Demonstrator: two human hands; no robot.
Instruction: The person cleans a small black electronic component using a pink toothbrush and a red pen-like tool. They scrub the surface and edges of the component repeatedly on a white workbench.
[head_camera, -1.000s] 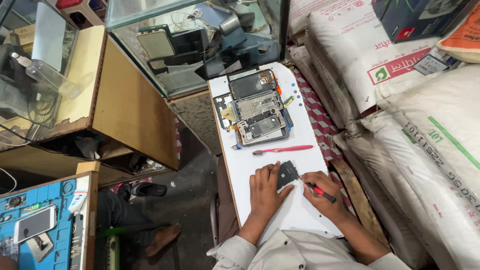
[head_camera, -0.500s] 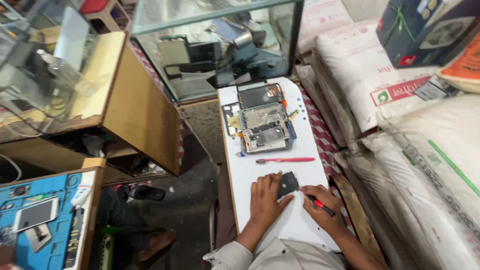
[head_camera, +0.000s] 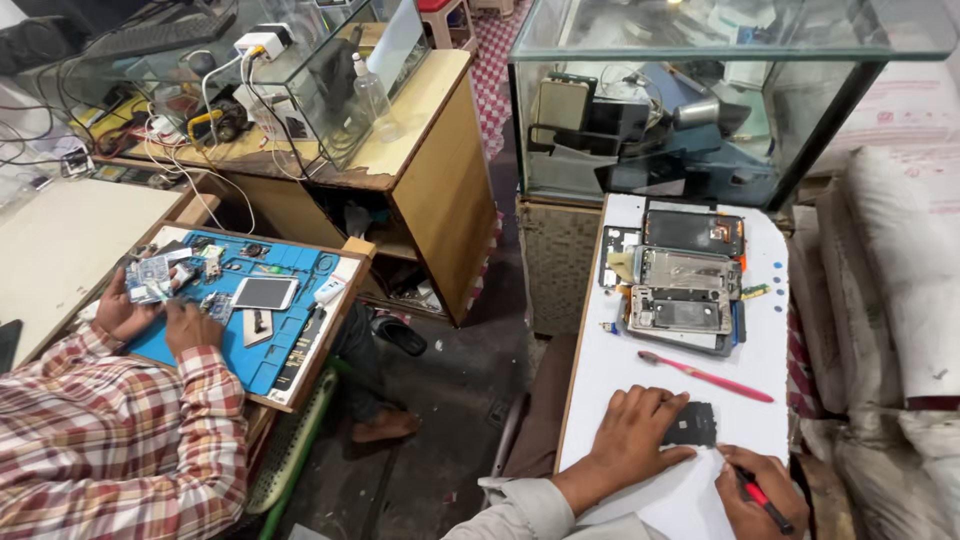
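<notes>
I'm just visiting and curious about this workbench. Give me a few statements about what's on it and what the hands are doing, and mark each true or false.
1. The left hand rests on a small dark flat part on the white table. True.
2. The right hand holds a yellow brush. False: it grips a red-handled tool.
3. A pink toothbrush lies on the table beyond the hands. True.
4. The opened phone frames are stacked on the floor. False: they lie at the table's far end.
5. A person in a plaid shirt works at a blue mat nearby. True.
</notes>
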